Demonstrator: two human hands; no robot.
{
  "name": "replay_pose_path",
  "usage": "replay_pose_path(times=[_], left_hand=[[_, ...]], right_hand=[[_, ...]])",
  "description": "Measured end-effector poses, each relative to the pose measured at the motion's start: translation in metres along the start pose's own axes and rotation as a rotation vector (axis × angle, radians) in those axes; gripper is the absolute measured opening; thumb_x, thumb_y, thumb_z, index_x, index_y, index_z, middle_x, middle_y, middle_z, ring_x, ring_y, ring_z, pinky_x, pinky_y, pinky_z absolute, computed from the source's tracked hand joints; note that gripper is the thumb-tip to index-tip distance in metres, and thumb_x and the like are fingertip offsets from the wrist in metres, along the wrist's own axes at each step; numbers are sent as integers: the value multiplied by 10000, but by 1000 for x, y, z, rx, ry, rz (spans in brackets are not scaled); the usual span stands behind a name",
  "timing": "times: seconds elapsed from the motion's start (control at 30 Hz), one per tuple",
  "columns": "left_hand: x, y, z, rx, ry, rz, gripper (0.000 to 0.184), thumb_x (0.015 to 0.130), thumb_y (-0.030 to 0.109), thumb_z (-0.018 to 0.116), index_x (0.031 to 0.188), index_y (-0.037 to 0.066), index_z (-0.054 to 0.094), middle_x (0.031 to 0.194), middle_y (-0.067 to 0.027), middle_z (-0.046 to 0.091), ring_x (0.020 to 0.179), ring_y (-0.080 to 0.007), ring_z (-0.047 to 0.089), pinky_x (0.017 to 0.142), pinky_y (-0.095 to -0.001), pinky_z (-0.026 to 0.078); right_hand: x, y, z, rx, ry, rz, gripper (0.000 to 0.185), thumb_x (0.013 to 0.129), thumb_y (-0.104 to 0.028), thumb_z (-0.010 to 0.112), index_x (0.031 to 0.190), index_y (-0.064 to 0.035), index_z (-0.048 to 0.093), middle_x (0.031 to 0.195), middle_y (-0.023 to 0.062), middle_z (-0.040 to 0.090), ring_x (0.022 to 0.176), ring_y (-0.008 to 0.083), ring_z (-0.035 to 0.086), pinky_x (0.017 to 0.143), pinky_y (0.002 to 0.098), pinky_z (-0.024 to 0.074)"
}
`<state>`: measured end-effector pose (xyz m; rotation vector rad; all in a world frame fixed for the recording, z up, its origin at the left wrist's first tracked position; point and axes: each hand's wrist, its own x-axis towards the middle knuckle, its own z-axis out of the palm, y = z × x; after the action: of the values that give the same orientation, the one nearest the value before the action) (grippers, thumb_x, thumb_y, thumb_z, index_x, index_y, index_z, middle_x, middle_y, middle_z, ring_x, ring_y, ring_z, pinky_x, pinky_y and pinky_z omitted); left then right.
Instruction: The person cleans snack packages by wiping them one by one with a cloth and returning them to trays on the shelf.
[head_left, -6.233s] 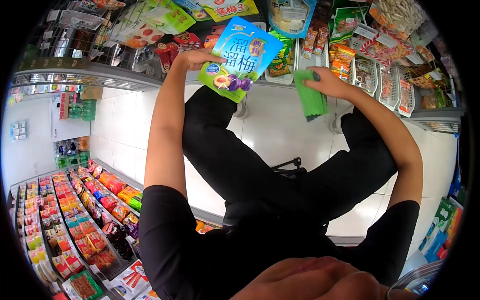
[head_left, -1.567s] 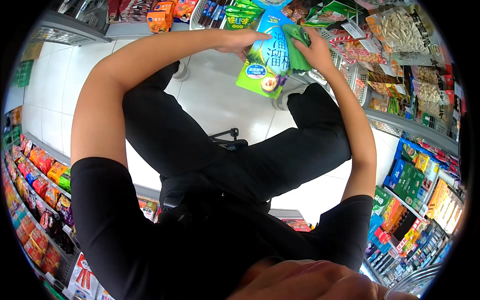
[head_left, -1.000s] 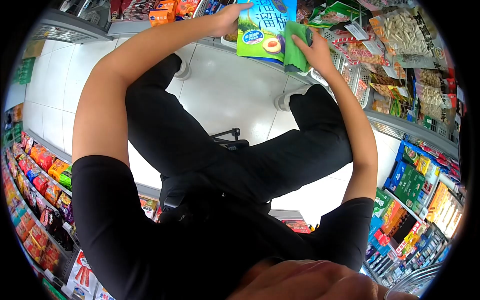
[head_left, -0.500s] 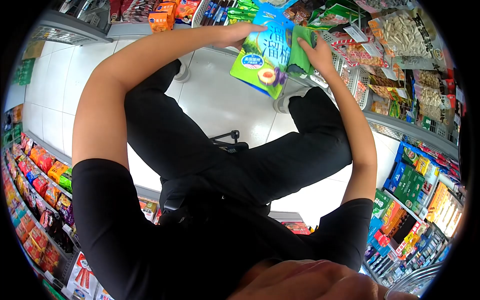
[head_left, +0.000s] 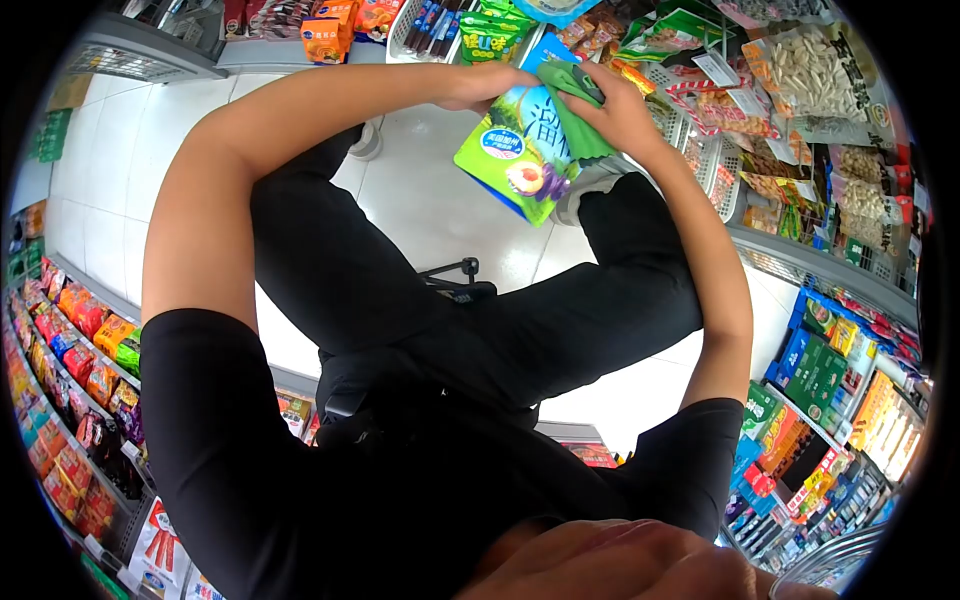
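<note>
A blue-and-green snack bag (head_left: 503,143) with plum pictures and Chinese characters hangs in front of me over the floor, tilted. My left hand (head_left: 482,86) grips it near its upper left edge, the fingertips partly hidden behind it. In my right hand (head_left: 618,118) is a green cloth (head_left: 577,115), which lies against the front of the bag on its right side. The cloth covers part of the printed characters. Just behind the bag, other packets fill the shelf baskets.
A white basket (head_left: 402,40) with blue-wrapped sticks, green bags (head_left: 492,38) and orange packets (head_left: 326,40) line the far shelf. Clear bags of pale snacks (head_left: 800,72) stand at right. More snack shelves (head_left: 85,335) run along the left. My black-trousered legs (head_left: 340,260) spread below.
My right hand has moved the green cloth up and left, from the bag's right edge onto its front. The bag has shifted slightly down and left, its top now more covered.
</note>
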<state>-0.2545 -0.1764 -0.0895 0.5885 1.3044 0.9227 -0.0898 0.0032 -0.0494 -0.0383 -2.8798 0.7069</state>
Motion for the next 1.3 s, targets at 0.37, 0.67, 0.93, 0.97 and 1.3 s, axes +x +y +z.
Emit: replay_pose_path(times=[0.37,0.67,0.93,0.97,1.3], left_hand=[[26,-5,-12,-87,217,-11,584,1050,510,437,1436,74,484,1409,-108,580,1269,-241,577,1096,-476,436],[23,-3,-10,378,258,46,677,1048,589,359,1097,-9,674,1048,-159,697,998,-272,698,821,-452,589],[46,-30,-2,1122,109,238,467,1028,349,390,972,-13,680,903,-281,684,852,-470,656,810,-542,521],[48,-37,0,1102,109,230,459,1022,359,405,982,-5,681,904,-281,684,857,-468,658,813,-539,522],[30,-35,9,1245,-59,219,242,814,194,592,920,23,726,906,-261,708,892,-436,695,795,-524,547]], right_hand=[[-5,-25,5,274,-435,-156,415,825,-154,756,1191,5,644,1045,162,682,945,316,677,855,382,530],[-4,9,2,362,-112,437,427,938,-317,707,1189,22,638,943,125,705,872,171,677,767,331,543],[6,-10,-17,65,-34,-203,398,823,-247,751,1097,34,682,1403,155,544,1155,311,631,959,384,505],[4,-16,-18,70,-101,-187,370,813,-206,742,1084,39,683,1390,161,555,1170,328,622,999,394,484],[1,-39,-4,142,-451,-150,387,736,-182,762,1054,21,677,1061,192,652,1015,370,645,909,421,522]])
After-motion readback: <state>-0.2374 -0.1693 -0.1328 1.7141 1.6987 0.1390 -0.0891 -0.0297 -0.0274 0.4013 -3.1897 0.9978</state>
